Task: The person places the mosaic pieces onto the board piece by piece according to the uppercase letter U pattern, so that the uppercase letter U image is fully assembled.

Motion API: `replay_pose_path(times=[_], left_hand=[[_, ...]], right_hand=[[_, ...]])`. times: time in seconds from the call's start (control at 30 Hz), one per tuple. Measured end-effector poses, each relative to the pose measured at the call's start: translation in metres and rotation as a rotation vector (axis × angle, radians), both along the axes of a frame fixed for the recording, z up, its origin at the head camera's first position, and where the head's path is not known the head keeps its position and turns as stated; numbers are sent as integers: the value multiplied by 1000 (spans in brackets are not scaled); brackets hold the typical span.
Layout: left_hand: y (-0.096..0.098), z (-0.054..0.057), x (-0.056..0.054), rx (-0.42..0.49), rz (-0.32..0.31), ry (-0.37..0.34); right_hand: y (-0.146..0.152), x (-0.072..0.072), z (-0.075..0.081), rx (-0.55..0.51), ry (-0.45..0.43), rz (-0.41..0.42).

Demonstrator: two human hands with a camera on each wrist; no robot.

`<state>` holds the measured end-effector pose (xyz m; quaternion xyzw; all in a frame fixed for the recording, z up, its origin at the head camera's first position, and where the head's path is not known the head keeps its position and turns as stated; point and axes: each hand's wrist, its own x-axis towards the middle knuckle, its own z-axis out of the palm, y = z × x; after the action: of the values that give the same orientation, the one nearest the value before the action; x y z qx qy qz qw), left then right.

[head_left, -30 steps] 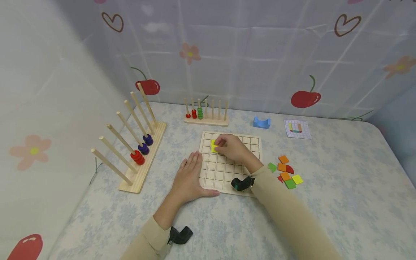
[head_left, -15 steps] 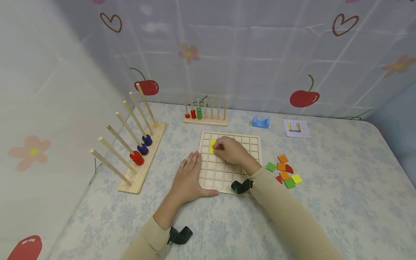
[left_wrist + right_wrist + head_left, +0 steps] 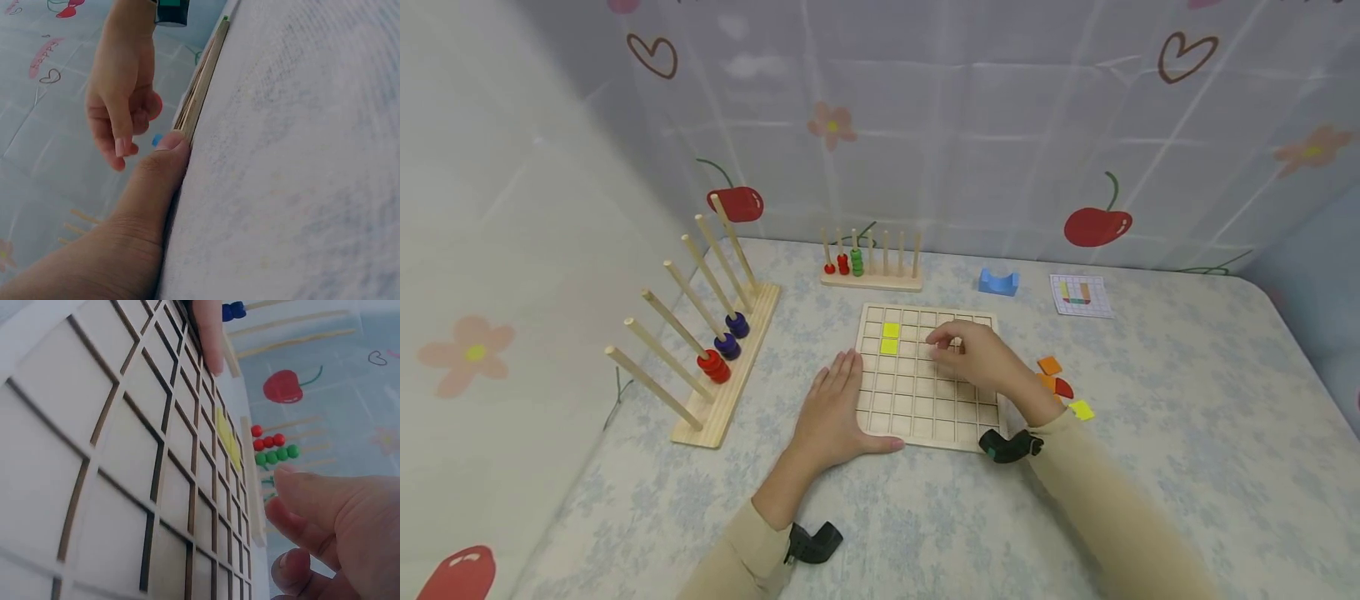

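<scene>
A wooden grid board (image 3: 917, 407) lies on the table, and two yellow square tiles (image 3: 890, 338) sit in neighbouring cells near its upper left. My left hand (image 3: 831, 408) rests flat with fingers straight along the board's left edge, its thumb (image 3: 165, 147) against the near edge. Above the right half of the board hovers my right hand (image 3: 973, 354), fingers loosely bent; in the right wrist view the thumb and fingers (image 3: 294, 519) hold nothing. Right of the board lie loose orange (image 3: 1049, 365), red (image 3: 1063, 388) and yellow (image 3: 1081, 409) pieces, partly hidden by the right hand and wrist.
On the left stands a large peg rack (image 3: 737, 375) with red and purple rings. Behind the board are a small peg rack (image 3: 872, 282) with red and green beads, a blue curved block (image 3: 998, 282) and a pattern card (image 3: 1081, 297). A printed curtain (image 3: 1000, 125) closes off the back.
My right hand has let go of the lower yellow tile and moved right, uncovering both yellow tiles. Its wrist now covers the green pieces. The left hand stays in place.
</scene>
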<state>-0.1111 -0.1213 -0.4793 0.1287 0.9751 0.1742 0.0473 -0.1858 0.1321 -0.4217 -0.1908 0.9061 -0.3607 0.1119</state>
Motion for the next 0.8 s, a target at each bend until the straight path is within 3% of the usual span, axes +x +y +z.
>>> replay_pose_path(times=[0.53,0.8], left_hand=[[0,2,-2,31,-7,-2],[1,4,-7,25,-36,4]], right_hand=[[116,43,11,92,-2,-195],[158,63,5,163,2,-309]])
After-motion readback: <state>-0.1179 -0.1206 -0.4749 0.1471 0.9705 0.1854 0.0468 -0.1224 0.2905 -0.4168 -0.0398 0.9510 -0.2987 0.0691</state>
